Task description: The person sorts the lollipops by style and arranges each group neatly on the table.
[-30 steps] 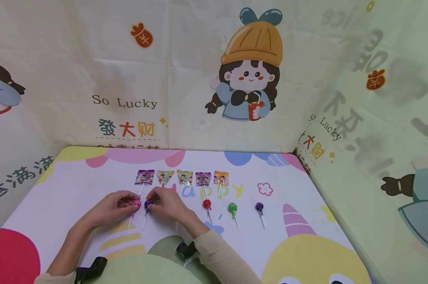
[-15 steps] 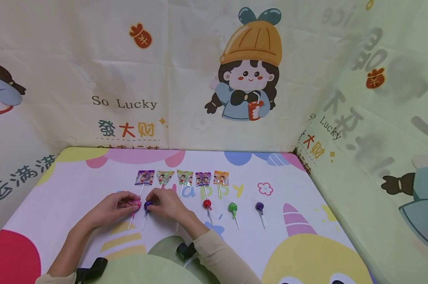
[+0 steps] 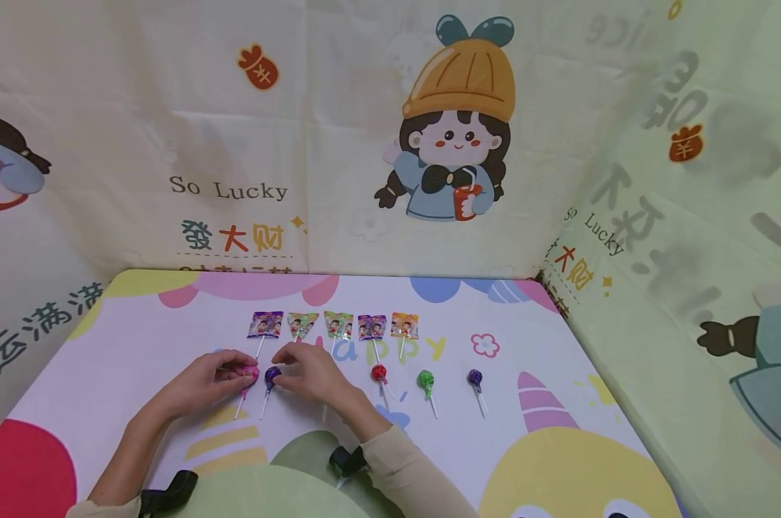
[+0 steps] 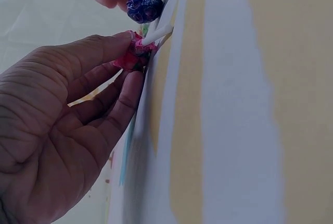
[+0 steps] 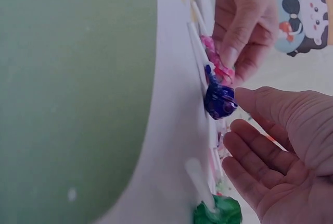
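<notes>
so, left grip (image 3: pixel 203 383) pinched on crinkly pink lollipop (image 4: pixel 127 61), right grip (image 3: pixel 316 379) parted beside round purple lollipop (image 5: pixel 220 103)

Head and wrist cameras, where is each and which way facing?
Head: on the head, facing forward and down at the table; left hand, right hand, sleeves show.
Left wrist: on that wrist, along the left hand to its pink lollipop; right hand shows.
Right wrist: likewise mounted, along the right hand; left hand shows.
Both wrist views share the pink lollipop and purple lollipop.
</notes>
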`<state>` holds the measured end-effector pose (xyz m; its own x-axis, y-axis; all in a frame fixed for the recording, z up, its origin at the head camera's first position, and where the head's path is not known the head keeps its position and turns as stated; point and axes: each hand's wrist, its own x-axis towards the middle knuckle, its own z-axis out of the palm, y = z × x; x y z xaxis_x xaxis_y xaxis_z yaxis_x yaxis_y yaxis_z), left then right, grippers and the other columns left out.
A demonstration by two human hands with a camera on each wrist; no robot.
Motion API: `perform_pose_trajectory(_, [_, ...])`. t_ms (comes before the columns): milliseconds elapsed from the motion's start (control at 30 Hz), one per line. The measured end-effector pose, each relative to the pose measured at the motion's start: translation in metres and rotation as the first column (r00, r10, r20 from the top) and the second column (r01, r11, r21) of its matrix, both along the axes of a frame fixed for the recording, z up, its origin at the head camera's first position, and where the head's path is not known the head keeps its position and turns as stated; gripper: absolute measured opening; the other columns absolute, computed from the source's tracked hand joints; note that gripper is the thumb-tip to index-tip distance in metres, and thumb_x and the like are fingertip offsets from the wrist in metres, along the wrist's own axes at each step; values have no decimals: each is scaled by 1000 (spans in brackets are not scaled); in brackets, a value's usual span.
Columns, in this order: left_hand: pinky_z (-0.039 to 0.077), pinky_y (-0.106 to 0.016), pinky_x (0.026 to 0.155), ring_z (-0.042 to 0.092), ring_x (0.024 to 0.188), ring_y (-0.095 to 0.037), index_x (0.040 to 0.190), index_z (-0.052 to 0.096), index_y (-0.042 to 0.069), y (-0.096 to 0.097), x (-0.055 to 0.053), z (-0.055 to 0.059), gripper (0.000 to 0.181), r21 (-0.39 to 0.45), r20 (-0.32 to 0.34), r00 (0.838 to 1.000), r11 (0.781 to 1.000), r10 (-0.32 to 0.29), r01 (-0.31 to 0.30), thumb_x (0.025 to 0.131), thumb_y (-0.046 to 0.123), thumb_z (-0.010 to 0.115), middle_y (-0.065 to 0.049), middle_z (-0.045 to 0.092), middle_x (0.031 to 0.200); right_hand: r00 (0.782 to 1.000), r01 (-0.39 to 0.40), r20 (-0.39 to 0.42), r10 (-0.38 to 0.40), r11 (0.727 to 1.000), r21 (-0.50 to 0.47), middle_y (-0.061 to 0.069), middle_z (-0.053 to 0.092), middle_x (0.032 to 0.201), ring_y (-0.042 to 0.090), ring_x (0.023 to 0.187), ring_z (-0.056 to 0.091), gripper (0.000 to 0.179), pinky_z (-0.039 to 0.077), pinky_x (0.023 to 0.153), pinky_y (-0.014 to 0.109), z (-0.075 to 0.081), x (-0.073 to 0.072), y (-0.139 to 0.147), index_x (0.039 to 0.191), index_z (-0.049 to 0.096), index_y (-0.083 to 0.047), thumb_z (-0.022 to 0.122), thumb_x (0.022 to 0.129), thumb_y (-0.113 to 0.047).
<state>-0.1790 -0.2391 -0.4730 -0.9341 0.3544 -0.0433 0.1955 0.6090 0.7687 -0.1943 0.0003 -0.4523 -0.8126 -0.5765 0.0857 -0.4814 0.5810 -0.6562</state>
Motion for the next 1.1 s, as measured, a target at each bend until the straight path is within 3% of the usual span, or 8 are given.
perform_pose_trajectory(367, [55, -24, 83, 63, 91, -9, 116, 69, 2, 1, -1, -2, 28, 11, -32, 999, 1000, -12, 12, 95, 20, 75, -1, 70, 105, 998, 2, -59, -7, 997, -74, 1, 73, 116, 8, 110, 65, 24, 50, 96, 21, 1, 12, 27, 118, 70, -12, 75, 95, -19])
perform_pose_trajectory(567, [56, -25, 84, 62, 92, -12, 116, 69, 4, 2, -2, -1, 29, -19, -29, 1000, 1000, -7, 6, 95, 23, 74, 0, 70, 105, 999, 17, -28, -21, 991, -132, 4, 72, 118, 13, 113, 65, 25, 53, 99, 31, 7, 16, 37, 119, 69, -10, 74, 95, -15])
perform_pose_trajectory(733, [56, -24, 84, 63, 91, -10, 115, 69, 3, -2, -1, -1, 28, -25, -42, 999, 1000, -3, 2, 95, 22, 75, 0, 70, 104, 998, 51, -35, -55, 994, -99, 1, 71, 119, 15, 113, 65, 25, 53, 96, 28, 10, 19, 42, 120, 69, -12, 73, 96, -18])
perform_pose_trajectory(900, [56, -24, 84, 62, 92, -13, 115, 69, 3, 0, -1, 2, 29, -24, -30, 1000, 1000, -7, 6, 94, 22, 75, 0, 70, 103, 995, 84, -50, -90, 990, -109, 4, 72, 116, 21, 111, 68, 23, 54, 96, 31, 7, 23, 52, 116, 69, -12, 75, 94, -17])
perform_pose_trajectory(1100, [55, -23, 83, 61, 92, -14, 116, 69, 3, 1, 0, 2, 29, -26, -19, 1000, 1000, -5, 5, 94, 22, 75, 0, 69, 103, 995, 94, -15, -98, 984, -151, 4, 71, 116, 23, 111, 68, 23, 54, 99, 37, 4, 25, 62, 115, 69, -10, 76, 93, -15])
